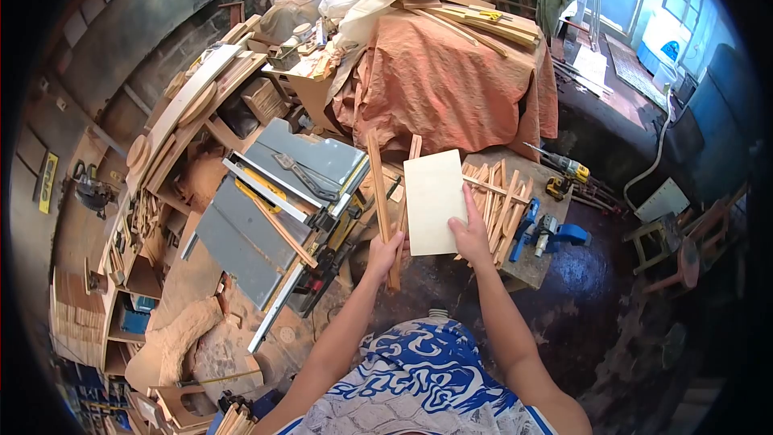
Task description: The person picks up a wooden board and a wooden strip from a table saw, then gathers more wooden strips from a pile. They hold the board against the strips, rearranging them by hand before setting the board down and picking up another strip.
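A pale rectangular board (433, 203) is held upright in front of me by my right hand (473, 234), thumb on its face and fingers along its right edge. My left hand (386, 254) is closed round a long wooden strip (378, 193) that stands nearly upright. A second thin strip (411, 149) rises beside it, partly hidden behind the board; whether the left hand grips it too is unclear. Several short wooden strips (503, 201) lie on a small table (527, 268) just right of the board.
A table saw (250, 234) stands at the left. Blue clamps (572, 234) and a yellow drill (568, 165) are at the right. Behind, an orange-brown cloth (451, 89) covers a pile topped with planks (483, 20). Stools (684, 262) stand far right.
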Demonstrator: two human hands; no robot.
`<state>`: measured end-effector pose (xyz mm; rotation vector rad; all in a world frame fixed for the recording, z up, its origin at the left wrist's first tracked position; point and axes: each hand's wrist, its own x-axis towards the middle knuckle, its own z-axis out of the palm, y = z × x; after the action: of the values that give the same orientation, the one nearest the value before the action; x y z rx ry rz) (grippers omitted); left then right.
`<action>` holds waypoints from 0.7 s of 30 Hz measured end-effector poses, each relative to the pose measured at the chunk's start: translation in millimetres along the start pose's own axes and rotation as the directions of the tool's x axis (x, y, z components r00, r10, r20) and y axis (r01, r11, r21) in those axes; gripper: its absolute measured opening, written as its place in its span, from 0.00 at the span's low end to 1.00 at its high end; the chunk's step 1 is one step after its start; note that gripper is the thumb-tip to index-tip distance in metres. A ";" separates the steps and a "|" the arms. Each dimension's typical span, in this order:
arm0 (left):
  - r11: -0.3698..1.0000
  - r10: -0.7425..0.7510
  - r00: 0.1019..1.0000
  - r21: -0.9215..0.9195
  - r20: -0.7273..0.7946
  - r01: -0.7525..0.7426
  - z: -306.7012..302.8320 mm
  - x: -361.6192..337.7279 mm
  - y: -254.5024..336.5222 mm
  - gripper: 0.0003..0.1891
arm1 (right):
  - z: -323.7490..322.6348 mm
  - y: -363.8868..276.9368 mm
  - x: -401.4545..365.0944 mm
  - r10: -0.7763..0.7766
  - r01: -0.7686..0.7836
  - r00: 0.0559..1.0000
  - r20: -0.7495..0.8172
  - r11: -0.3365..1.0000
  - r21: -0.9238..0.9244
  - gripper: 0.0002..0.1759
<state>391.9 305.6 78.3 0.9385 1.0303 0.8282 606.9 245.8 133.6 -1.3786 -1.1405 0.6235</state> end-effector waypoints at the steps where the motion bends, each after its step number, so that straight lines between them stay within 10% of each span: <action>1: 1.000 -0.001 1.000 -0.001 0.000 0.001 -1.4 -2.5 -1.7 0.19 | 1.6 3.2 -2.0 0.001 -0.001 1.000 0.000 1.000 -0.001 0.45; 9: 0.914 -0.144 0.983 -0.366 0.114 0.177 -13.7 -1.8 -30.2 0.20 | 17.4 7.6 -9.9 -0.012 0.013 1.000 -0.011 1.000 0.028 0.45; 21: 0.917 -0.174 0.985 -0.361 0.021 0.169 -17.9 -4.0 -50.8 0.15 | 24.8 -19.5 30.8 0.081 -0.091 0.995 -0.057 0.972 -0.214 0.45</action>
<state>380.1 287.2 29.0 0.5213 0.9150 0.8407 591.4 280.7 155.6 -1.6282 -1.1401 0.5357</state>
